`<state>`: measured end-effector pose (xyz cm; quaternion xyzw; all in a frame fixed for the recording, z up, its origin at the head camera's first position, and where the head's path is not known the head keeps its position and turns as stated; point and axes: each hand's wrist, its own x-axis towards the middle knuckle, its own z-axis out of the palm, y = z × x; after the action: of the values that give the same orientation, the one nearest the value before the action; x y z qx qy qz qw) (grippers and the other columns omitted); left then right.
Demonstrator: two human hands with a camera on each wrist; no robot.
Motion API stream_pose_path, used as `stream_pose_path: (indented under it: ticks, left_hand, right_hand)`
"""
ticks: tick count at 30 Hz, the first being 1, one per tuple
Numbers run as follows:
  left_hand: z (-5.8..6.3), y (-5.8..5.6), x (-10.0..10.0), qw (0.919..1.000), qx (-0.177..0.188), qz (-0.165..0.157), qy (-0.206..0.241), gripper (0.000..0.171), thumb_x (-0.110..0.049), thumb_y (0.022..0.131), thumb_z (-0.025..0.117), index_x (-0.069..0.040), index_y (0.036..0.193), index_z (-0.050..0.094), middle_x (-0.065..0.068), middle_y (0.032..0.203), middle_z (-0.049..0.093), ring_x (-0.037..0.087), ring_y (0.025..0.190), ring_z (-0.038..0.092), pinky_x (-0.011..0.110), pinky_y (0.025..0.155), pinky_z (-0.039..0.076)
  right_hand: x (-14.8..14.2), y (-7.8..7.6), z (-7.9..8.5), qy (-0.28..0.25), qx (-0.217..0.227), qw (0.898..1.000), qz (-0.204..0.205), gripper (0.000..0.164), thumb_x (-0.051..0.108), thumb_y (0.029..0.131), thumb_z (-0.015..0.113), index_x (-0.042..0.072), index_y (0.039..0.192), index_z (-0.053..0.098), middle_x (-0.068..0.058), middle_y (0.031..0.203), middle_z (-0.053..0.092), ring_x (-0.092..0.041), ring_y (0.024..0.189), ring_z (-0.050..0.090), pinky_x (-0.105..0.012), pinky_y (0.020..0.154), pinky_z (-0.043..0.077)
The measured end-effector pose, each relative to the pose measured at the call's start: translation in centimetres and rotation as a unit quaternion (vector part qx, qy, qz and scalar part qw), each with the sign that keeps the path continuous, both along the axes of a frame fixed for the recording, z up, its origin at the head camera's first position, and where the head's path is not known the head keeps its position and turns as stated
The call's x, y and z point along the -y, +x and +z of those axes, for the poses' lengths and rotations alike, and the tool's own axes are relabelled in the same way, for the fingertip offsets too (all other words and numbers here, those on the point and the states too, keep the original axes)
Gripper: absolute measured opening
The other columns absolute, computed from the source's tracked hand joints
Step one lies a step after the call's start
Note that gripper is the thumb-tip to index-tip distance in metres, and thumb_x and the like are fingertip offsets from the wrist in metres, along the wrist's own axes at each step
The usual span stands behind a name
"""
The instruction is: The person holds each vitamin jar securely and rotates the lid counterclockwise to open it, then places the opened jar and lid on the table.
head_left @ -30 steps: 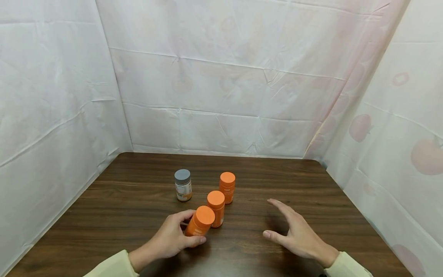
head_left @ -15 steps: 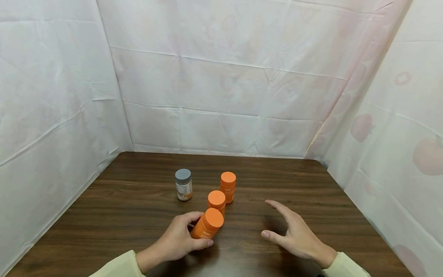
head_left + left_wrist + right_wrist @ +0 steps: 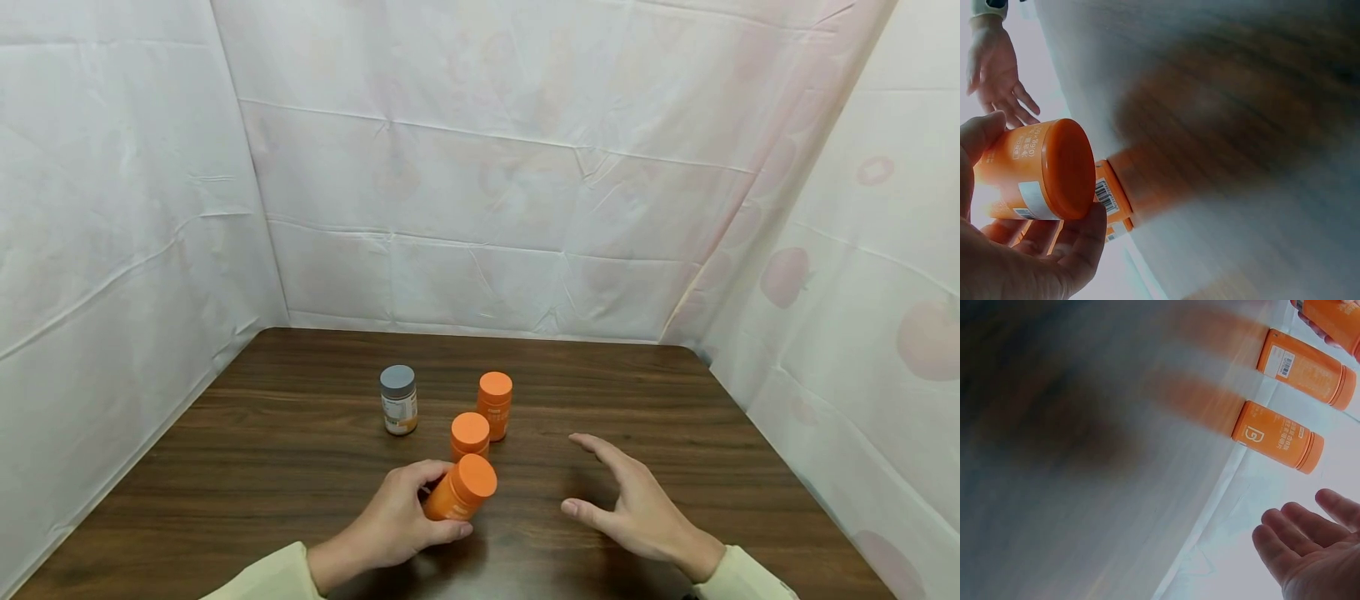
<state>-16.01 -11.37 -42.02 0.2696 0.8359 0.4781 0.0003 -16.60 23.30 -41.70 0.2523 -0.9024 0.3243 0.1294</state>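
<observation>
Hands of one person, seen from the head and from each wrist, above a dark wood-grained worktop (image 3: 300,417). Near the lower centre of the head view, the left hand (image 3: 393,518) grips an orange bottle (image 3: 448,500), its thumb on the near side and its fingers curled round the far side; the bottle is tilted, cap (image 3: 477,476) towards the right of the frame. Its round base shows in the left wrist view and appears raised off the worktop. At lower right, the right hand (image 3: 648,517) has its fingers nearly straight and its thumb spread well away, the gap between them wide; it holds nothing. A second orange bottle (image 3: 470,431) stands upright just beyond the held one, which hides its lower part in the head view; a third orange bottle (image 3: 493,410) stands a little higher in the frame, the two apart in the right wrist view. Left of these, a grey-capped jar (image 3: 399,404) stands upright. Pale sheeting (image 3: 487,183) fills the upper frame.

Handling, as judged from appearance: the held bottle is probably a stiff, fairly light plastic container, little prone to breaking, though its smooth wall may slip under dry fingers. The best hold seems to be round the straight body below the cap, thumb opposed to fingers.
</observation>
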Motion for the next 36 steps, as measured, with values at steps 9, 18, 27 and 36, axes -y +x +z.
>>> stream_pose_path:
  ticks: [9, 18, 27, 36]
  left_hand:
    - [0.1, 0.2, -0.8, 0.9999, -0.01, -0.005, -0.002, 0.048, -0.032, 0.077, 0.092, -0.024, 0.119, 0.07, -0.01, 0.104, 0.068, 0.01, 0.089, 0.065, 0.027, 0.078, 0.053]
    - [0.2, 0.3, -1.5, 0.9998, -0.018, -0.007, -0.006, 0.047, -0.032, 0.077, 0.092, -0.023, 0.118, 0.07, -0.009, 0.104, 0.067, 0.009, 0.089, 0.064, 0.026, 0.077, 0.053]
    - [0.3, 0.2, -2.4, 0.9993, -0.034, -0.002, -0.016, 0.048, -0.03, 0.075, 0.093, -0.021, 0.116, 0.071, -0.01, 0.103, 0.067, 0.006, 0.087, 0.063, 0.026, 0.076, 0.052]
    - [0.3, 0.4, -3.0, 0.9991, -0.036, -0.004, -0.023, 0.047, -0.03, 0.076, 0.093, -0.021, 0.116, 0.07, -0.011, 0.102, 0.067, 0.004, 0.087, 0.062, 0.025, 0.076, 0.052]
  right_hand:
    - [0.4, 0.0, 0.0, -0.005, -0.011, 1.0, 0.003, 0.072, 0.042, 0.086, 0.083, 0.029, 0.148, 0.049, 0.006, 0.146, 0.055, -0.019, 0.132, 0.053, -0.055, 0.098, 0.049]
    - [1.0, 0.2, 0.1, -0.014, -0.003, 1.0, 0.014, 0.069, 0.043, 0.087, 0.082, 0.028, 0.147, 0.05, 0.004, 0.146, 0.056, -0.019, 0.132, 0.054, -0.055, 0.099, 0.049]
    - [1.5, 0.3, 0.3, -0.024, -0.03, 0.999, 0.024, 0.066, 0.042, 0.086, 0.083, 0.029, 0.144, 0.053, 0.014, 0.139, 0.059, -0.016, 0.122, 0.059, -0.049, 0.095, 0.052]
    - [2.0, 0.4, 0.1, -0.027, -0.03, 0.998, 0.048, 0.066, 0.041, 0.087, 0.082, 0.026, 0.144, 0.053, 0.011, 0.139, 0.059, -0.016, 0.119, 0.06, -0.046, 0.094, 0.053]
